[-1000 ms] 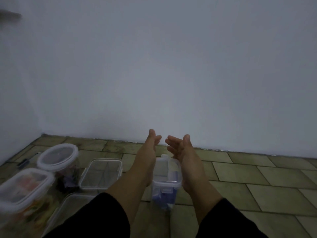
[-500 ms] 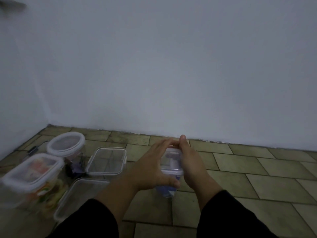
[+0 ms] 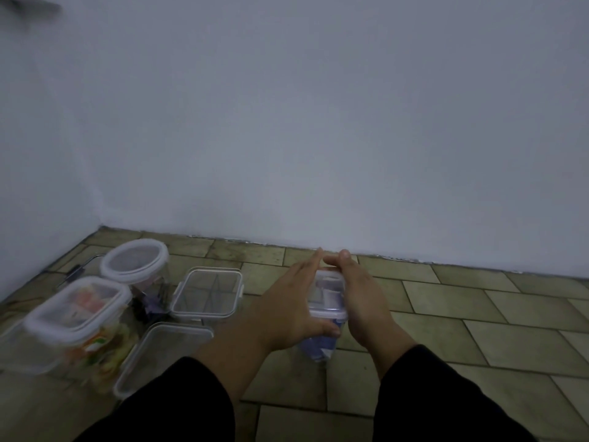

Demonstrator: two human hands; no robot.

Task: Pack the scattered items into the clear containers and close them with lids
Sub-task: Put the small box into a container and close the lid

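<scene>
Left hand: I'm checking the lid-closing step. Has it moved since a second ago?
Yes. The left hand came down from its raised, open pose and now presses against the small container standing on the tiled floor, opposite the right hand.

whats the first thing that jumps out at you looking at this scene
Two bare hands, left hand and right hand, clasp a small clear lidded container on the tiled floor at centre. To the left sits a cluster of clear tubs, among them a round lidded container and a rectangular container of colourful items. A blank white wall fills the upper frame.
</scene>
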